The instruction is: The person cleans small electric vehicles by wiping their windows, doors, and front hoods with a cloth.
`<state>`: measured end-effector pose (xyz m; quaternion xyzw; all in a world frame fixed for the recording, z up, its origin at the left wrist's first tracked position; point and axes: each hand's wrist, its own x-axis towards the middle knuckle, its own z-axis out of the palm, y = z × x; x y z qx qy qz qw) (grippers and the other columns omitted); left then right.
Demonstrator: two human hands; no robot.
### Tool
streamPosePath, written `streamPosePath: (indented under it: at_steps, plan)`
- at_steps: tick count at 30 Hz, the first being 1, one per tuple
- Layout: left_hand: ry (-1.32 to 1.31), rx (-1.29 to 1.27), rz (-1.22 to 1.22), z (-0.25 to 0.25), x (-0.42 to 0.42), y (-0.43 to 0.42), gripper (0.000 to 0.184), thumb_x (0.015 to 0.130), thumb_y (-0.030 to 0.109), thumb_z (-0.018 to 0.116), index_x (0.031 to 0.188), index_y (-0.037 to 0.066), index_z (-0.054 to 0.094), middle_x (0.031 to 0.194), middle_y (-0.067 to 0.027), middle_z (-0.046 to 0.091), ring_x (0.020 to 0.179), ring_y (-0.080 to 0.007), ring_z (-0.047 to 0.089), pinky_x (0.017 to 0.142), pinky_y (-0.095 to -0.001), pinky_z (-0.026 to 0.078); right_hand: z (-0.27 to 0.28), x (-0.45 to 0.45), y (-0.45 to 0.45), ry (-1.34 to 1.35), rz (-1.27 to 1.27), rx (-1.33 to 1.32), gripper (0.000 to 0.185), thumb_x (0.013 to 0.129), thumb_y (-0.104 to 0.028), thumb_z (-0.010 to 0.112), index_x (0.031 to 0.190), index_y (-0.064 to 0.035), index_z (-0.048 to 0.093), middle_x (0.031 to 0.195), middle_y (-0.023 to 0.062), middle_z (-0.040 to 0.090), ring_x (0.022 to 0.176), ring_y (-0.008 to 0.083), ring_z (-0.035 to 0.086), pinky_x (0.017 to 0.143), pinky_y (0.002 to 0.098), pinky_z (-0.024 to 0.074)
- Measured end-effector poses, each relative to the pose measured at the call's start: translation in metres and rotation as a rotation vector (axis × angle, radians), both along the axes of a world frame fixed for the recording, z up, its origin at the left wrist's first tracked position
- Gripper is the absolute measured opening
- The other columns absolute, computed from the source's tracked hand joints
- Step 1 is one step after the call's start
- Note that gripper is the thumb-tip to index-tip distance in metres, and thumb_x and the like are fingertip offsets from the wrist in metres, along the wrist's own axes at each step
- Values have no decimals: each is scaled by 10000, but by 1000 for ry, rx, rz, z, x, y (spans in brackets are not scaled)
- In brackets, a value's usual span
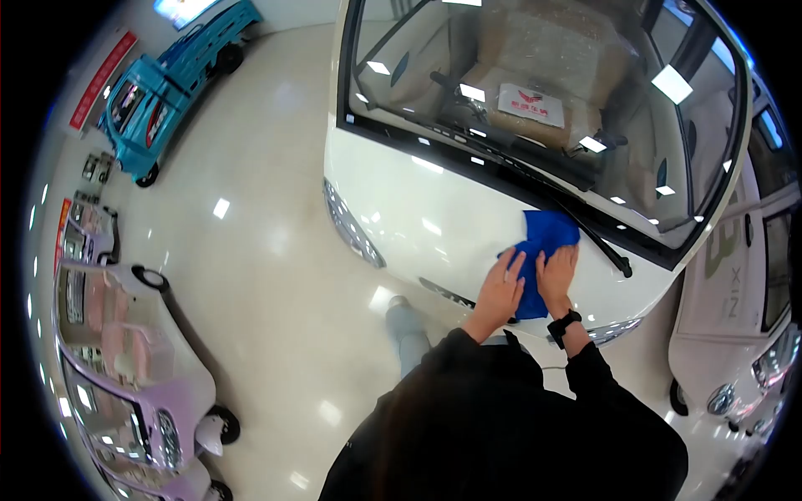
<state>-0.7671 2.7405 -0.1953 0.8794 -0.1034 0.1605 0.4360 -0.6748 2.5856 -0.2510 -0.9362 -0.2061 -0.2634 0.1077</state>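
Note:
A blue cloth point(549, 228) lies spread and partly folded on the white front panel point(401, 196) of a small vehicle, below the windshield. My right hand point(558, 274) rests flat on the cloth's right part, fingers stretched upward; a black watch is on that wrist. At the cloth's left edge is my left hand point(500, 290), its fingers extended and touching the fabric. Neither hand appears to grip the cloth, though its parts under the fingers are hidden.
A black wiper point(597, 238) runs along the base of the windshield point(535, 50), close to the cloth. A headlight point(351, 225) sits at the panel's left. Another white vehicle point(718, 334) stands at right; a lilac one point(138, 367) and a blue truck point(150, 117) stand left.

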Motion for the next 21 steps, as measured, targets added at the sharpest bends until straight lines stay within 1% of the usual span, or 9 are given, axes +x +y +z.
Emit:
streamPosePath:
  at_steps: [2,6,7,11,13,15,16,17,21]
  plan:
    - [-53,-46,141,1,10,38,501,890,78,540,1368,-9,421,1384,-249,418,1247,-423,444,1051,-448,373,14,7,47,102,32,51,378,841,-208,597,972,146,570,1003,293,564,1049,433,512,1113,518,278]
    - [-34,-10,229,-17,28,124,472,911,67,505,1358,-52,412,1412,-270,386,1306,-429,387,1091,-469,323,27,32,152,187,9,30,382,837,-253,610,998,93,593,1012,232,596,1071,366,527,1115,482,277]
    - [-32,4,254,-17,31,147,468,918,65,490,1362,-56,405,1423,-273,376,1317,-430,376,1101,-471,311,28,37,177,108,9,0,376,845,-259,602,997,85,596,1019,225,600,1079,359,526,1111,476,280]
    - [-44,63,302,-9,55,236,446,960,74,450,1389,-31,386,1456,-246,357,1371,-405,314,1127,-448,270,27,56,269,138,33,15,345,840,-240,611,1011,60,598,987,205,590,1047,352,531,1090,487,302]
    - [-55,75,257,-6,72,271,424,971,52,422,1390,-8,400,1464,-227,363,1357,-391,347,1108,-422,304,41,55,305,293,98,157,325,847,-215,592,1030,53,594,1022,197,588,1050,344,525,1080,478,303]
    - [-11,-10,105,9,86,294,394,984,45,396,1374,7,432,1461,-212,381,1329,-375,395,1080,-392,344,45,56,336,251,132,123,311,839,-190,567,1021,60,602,1058,203,580,1114,341,496,1106,465,269]
    - [-20,31,4,6,97,306,384,985,71,402,1357,-7,454,1455,-228,384,1307,-391,417,1061,-407,374,38,58,348,100,156,146,351,833,-203,550,1050,67,610,1101,212,583,1154,346,491,1122,461,252]
    - [46,-13,-53,3,103,312,377,1003,108,377,1348,-16,466,1458,-224,383,1304,-392,419,1063,-401,368,31,52,358,73,134,20,365,843,-178,515,1090,74,609,1182,227,575,1209,352,475,1140,457,232]
    - [107,-33,-210,-1,113,326,413,1012,155,366,1379,-23,433,1488,-234,332,1339,-404,369,1096,-402,311,32,24,360,218,18,102,384,863,-142,484,1172,64,580,1270,214,555,1271,328,451,1164,460,196]
